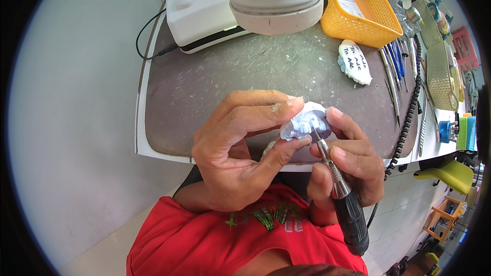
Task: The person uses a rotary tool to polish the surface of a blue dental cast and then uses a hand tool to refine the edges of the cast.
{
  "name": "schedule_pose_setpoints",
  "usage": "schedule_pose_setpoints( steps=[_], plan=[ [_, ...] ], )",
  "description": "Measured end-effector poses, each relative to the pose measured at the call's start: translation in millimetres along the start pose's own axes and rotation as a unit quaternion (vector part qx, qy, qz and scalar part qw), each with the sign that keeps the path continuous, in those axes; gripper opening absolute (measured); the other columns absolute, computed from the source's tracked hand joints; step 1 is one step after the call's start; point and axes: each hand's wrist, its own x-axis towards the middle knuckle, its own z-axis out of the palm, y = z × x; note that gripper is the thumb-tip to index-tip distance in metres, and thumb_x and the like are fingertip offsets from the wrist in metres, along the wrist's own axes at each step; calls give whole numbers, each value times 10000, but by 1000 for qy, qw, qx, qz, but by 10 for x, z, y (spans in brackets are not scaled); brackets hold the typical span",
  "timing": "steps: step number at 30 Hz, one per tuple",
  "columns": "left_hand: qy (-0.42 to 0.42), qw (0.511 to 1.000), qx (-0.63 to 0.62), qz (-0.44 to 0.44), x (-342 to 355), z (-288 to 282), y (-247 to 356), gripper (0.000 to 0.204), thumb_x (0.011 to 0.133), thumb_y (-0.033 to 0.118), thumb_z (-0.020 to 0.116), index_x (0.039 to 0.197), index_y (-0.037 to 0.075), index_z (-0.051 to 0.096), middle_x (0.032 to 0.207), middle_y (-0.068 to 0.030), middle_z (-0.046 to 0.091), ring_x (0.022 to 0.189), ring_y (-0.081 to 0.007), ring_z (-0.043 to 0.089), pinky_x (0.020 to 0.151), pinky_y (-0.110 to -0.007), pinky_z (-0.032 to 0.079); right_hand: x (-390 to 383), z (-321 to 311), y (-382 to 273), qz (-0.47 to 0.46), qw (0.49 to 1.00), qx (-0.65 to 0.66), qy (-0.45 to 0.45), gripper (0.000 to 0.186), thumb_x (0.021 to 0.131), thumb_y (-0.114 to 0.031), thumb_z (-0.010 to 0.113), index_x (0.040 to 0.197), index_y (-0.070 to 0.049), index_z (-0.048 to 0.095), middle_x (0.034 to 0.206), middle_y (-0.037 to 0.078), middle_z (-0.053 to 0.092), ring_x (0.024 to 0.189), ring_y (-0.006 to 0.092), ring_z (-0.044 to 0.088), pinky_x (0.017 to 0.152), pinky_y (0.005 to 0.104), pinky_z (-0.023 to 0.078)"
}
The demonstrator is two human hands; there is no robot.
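Note:
A pale blue and white dental cast [307,123] is gripped between the thumb and fingers of my left hand [232,140], above the near edge of the work mat. My right hand [360,166] is closed around a rotary handpiece [349,214] with a black body and a silver nose. Its thin bur points up at the toothed side of the cast; whether the tip touches the surface is too small to tell. My right fingertips rest at the cast's right side. A small whitish piece [269,147] shows behind my left hand, mostly hidden.
Ahead, a ribbed suction hose nozzle [276,7] hangs over the brown mat [204,87] beside a white machine [204,13]. Farther right are another cast [354,64] with handwriting, a yellow basket [360,25], slim hand instruments [393,79] and a coiled black cord [409,117].

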Motion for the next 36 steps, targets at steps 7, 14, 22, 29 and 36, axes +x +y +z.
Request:
schedule_pose_setpoints(
  steps=[7, 14, 22, 29, 36],
  plan=[
    [59, 997, -42, -18, 9, 59, 26, 321, 764, -81, 721, 1073, -34, 650, 1079, -180, 603, 991, -229, 633, 819, -304, 574, -13, 21, 17, -4, 1000, 3, 12, 268, 875, -232, 697, 974, -26, 557, 756, 106, 646, 782, 207, 678, 955, 531, 482],
    [62, 997, -49, -25, 4, 68, 25, 322, 762, -79, 725, 1072, -32, 650, 1080, -178, 603, 989, -227, 632, 820, -301, 570, 3, 1, 22, -4, 1000, 16, 7, 260, 851, -205, 714, 962, -21, 565, 760, 112, 652, 801, 236, 679, 938, 519, 497],
    [62, 997, -47, -23, 2, 64, 27, 328, 759, -80, 727, 1073, -28, 651, 1079, -177, 606, 988, -225, 631, 822, -300, 565, 26, 40, 26, -10, 997, 62, 35, 265, 735, -43, 800, 916, 16, 615, 753, 140, 667, 872, 374, 692, 837, 490, 568],
    [61, 997, -42, -21, 1, 60, 22, 330, 757, -79, 729, 1074, -27, 651, 1076, -177, 609, 985, -227, 634, 820, -302, 561, 10, 4, 30, -13, 1000, 21, 4, 252, 850, -186, 716, 964, -16, 569, 760, 115, 656, 787, 226, 679, 941, 517, 495],
    [65, 997, -35, -23, -1, 66, 32, 337, 748, -81, 735, 1071, -26, 653, 1068, -177, 616, 972, -230, 638, 811, -303, 554, 1, -3, 29, -13, 1000, 13, 0, 257, 871, -210, 700, 973, -22, 557, 754, 106, 649, 759, 188, 676, 962, 520, 481]
  ],
)
